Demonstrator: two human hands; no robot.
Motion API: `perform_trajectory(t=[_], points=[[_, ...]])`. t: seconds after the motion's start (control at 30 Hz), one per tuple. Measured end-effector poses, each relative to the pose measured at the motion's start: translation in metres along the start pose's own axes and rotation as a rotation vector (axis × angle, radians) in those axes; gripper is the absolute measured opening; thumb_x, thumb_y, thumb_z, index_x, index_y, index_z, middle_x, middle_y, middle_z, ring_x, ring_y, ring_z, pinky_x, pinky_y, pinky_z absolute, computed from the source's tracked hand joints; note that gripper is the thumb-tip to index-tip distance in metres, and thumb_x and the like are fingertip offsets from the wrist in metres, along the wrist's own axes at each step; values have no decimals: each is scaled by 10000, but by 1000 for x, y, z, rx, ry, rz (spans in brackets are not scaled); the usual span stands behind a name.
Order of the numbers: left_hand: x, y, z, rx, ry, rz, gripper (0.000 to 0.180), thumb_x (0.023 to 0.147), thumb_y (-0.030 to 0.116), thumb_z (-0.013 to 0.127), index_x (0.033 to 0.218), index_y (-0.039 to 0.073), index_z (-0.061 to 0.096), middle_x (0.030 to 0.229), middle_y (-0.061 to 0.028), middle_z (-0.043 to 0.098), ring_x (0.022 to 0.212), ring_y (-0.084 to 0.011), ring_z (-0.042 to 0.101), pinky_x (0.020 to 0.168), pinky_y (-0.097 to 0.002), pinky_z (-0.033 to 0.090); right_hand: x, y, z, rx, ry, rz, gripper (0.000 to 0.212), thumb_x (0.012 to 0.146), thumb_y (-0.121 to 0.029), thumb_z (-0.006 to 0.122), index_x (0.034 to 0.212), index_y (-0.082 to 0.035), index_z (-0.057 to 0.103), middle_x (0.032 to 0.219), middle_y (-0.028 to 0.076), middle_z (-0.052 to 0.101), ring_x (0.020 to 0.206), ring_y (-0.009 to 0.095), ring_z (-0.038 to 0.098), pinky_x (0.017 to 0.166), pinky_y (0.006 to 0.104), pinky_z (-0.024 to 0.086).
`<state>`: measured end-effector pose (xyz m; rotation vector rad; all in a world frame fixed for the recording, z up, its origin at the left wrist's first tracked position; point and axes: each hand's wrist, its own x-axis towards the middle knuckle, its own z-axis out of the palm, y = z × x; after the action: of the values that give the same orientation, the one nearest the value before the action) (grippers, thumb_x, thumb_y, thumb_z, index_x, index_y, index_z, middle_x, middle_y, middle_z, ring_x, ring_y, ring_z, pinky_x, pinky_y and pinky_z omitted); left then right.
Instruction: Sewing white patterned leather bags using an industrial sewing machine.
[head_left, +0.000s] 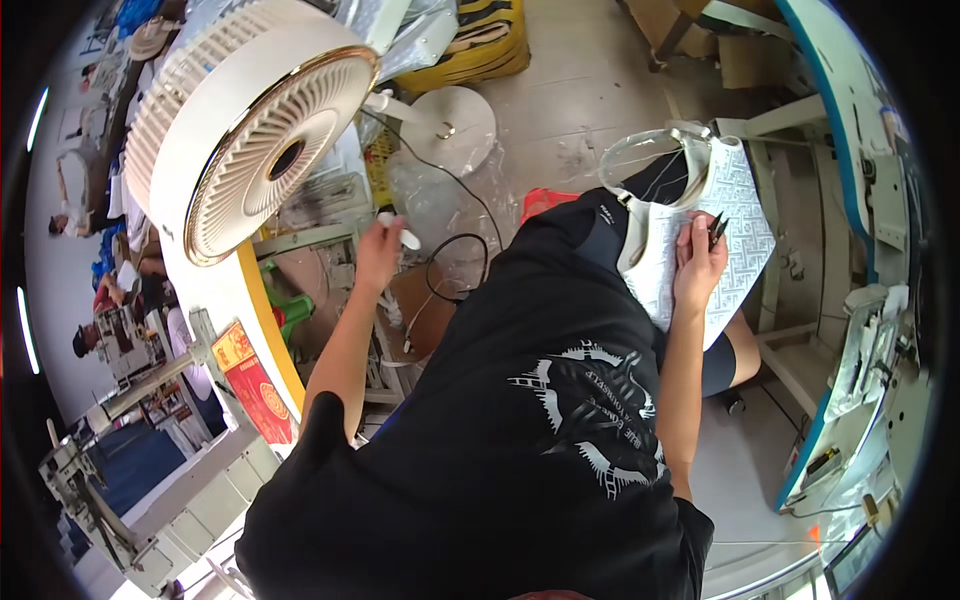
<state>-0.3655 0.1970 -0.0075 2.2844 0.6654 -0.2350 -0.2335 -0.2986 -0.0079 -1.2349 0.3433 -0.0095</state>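
Note:
My left hand (378, 252) is raised near the fan, closed on a small white rounded object (408, 239) whose kind I cannot make out. My right hand (702, 258) rests on my lap, its fingers curled around a black pointed tool (718, 229) that looks like thread snips. Beneath that hand lies a white bag-like piece (742, 215) with a grey geometric pattern, spread over my thigh. A curved, clear-and-white band (640, 145) loops out from its far end, with loose threads beside it.
A large white fan (285, 160) stands at my left, its round base (455, 125) on the floor and a black cord (470, 195) running toward me. Red packaging (258, 385) lies on the left table. A sewing machine (110, 510) is at lower left; a teal-edged machine table (840, 130) stands right.

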Motion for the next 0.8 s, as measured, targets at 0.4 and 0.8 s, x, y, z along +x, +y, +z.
perform_trajectory(t=[0.4, 0.8], points=[[-80, -394, -6, 11, 98, -807, 605, 978, 474, 682, 1203, -87, 660, 1074, -228, 752, 1007, -377, 726, 867, -522, 534, 3, 13, 20, 60, 92, -16, 167, 1077, -222, 632, 1064, -62, 678, 738, -47, 562, 568, 25, 397, 505, 192, 273], [153, 149, 86, -210, -513, 408, 336, 1082, 302, 612, 1265, 25, 665, 986, -34, 692, 889, -120, 652, 801, -294, 537, -10, -5, 24, -72, 168, 18, 191, 1079, -224, 620, 1044, -43, 671, 739, -43, 574, 586, 25, 423, 519, 190, 308]])
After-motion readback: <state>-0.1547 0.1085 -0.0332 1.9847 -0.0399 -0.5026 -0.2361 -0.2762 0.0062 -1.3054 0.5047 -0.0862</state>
